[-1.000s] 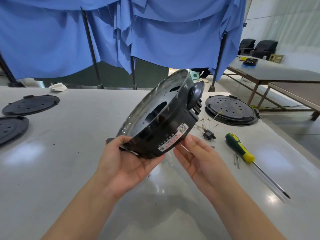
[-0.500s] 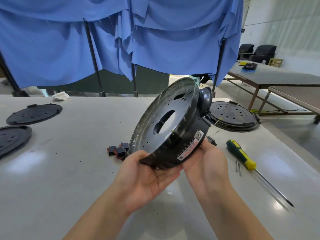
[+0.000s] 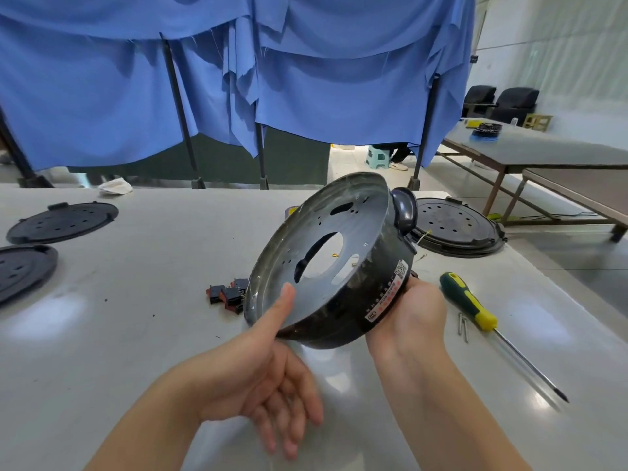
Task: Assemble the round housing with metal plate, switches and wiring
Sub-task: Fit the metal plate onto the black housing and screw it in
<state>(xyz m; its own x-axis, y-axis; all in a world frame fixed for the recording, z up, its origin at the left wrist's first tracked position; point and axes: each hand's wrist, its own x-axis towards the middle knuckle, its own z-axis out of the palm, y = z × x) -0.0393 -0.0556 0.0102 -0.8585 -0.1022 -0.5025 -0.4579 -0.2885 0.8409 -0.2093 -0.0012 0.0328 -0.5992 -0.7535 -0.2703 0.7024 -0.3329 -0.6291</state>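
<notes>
A: Holding the housing (image 3: pixel 343 266) tilted above the desk (image 3: pixel 142 300): right hand (image 3: pixel 413 312) grips its wall, left hand (image 3: pixel 268 375) fingers (image 3: pixel 289 416) spread, only thumb touching the rim.

B: Risk: it could slip onto the switches (image 3: pixel 227 295).

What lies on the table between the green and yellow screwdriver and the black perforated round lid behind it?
In the head view, only bare grey table separates the screwdriver from the lid.
</notes>
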